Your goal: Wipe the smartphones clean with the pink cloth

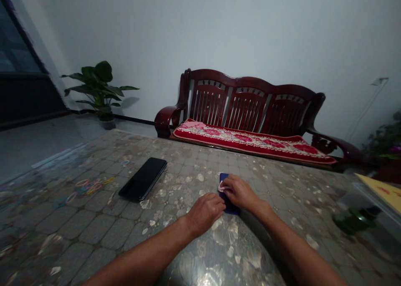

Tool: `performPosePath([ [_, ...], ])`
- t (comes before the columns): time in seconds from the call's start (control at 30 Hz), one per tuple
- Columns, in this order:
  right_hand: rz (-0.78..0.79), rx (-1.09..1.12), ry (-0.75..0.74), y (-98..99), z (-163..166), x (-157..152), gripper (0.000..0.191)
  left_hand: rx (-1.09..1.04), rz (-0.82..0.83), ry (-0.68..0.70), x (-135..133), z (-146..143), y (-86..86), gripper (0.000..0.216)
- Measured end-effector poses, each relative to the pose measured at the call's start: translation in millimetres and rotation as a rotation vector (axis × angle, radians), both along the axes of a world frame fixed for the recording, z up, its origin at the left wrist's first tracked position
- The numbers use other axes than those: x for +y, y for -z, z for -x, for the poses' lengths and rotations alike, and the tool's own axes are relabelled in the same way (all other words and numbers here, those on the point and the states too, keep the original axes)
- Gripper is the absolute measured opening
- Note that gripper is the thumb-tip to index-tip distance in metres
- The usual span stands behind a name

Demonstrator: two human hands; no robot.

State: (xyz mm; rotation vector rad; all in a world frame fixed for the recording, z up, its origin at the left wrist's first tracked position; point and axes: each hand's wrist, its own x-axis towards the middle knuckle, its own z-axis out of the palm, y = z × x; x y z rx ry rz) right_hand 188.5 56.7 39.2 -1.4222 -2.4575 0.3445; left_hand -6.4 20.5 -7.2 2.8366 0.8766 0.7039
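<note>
A flat dark-blue rectangular object (232, 209), about the size of a phone, lies on the table under my hands. My right hand (240, 191) is closed over its far half, pinching a small crumpled whitish-pink piece (222, 186) against its surface. Whether that piece is cloth or tissue cannot be told. My left hand (206, 213) has its fingers curled together at the blue object's left edge and appears to hold it there. Much of the blue object is hidden beneath both hands.
To the left lies a black phone (144, 179). Several coloured rubber bands (90, 186) are scattered farther left on the patterned tabletop (103, 231). A green bottle (355, 220) and a yellow-topped box (382, 192) stand at right. Behind is a wooden bench (247, 106).
</note>
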Motion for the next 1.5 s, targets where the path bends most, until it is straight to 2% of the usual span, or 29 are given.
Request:
performPosePath([
  [0.13, 0.029, 0.012, -0.075, -2.6, -3.6, -17.9, 0.025, -0.006, -0.062, 0.003, 0.0, -1.2, 1.7, 0.017],
  [0.27, 0.045, 0.030, -0.059, -3.2, -5.4, -18.3, 0.026, 0.014, -0.075, 0.003, -0.7, -1.6, 2.4, 0.017],
  [0.5, -0.064, -0.043, 0.175, 6.1, -9.7, 24.0, 0.021, 0.008, -0.063, -0.005, -0.3, -1.3, 5.3, 0.022],
  [0.6, -0.086, -0.073, 0.255, 10.8, -9.0, 30.0, 0.021, 0.003, -0.065, -0.002, 0.1, -1.4, 4.9, 0.022],
  [0.67, -0.084, -0.057, 0.228, 13.6, -5.3, 25.6, 0.021, 0.008, -0.060, 0.000, 0.0, -1.2, 3.5, 0.022],
  [0.83, -0.081, -0.001, 0.049, 17.4, 4.3, 12.3, 0.019, 0.045, -0.047, -0.006, -0.7, -1.1, 1.1, 0.018],
  [1.1, -0.096, -0.050, 0.232, 16.2, -1.9, 37.5, 0.020, 0.019, -0.052, -0.001, 0.4, -1.6, 5.9, 0.022],
  [1.2, -0.086, -0.023, 0.162, 14.4, -0.3, 29.3, 0.021, 0.016, -0.057, 0.000, 0.6, -1.5, 5.7, 0.020],
  [1.37, -0.037, 0.030, -0.049, 7.2, 1.9, 0.1, 0.026, 0.030, -0.076, -0.005, 0.0, -2.3, 3.5, 0.024],
  [1.5, 0.016, 0.028, -0.064, 3.4, -2.0, -2.3, 0.027, 0.022, -0.083, -0.021, -2.0, -2.4, 1.3, 0.025],
])
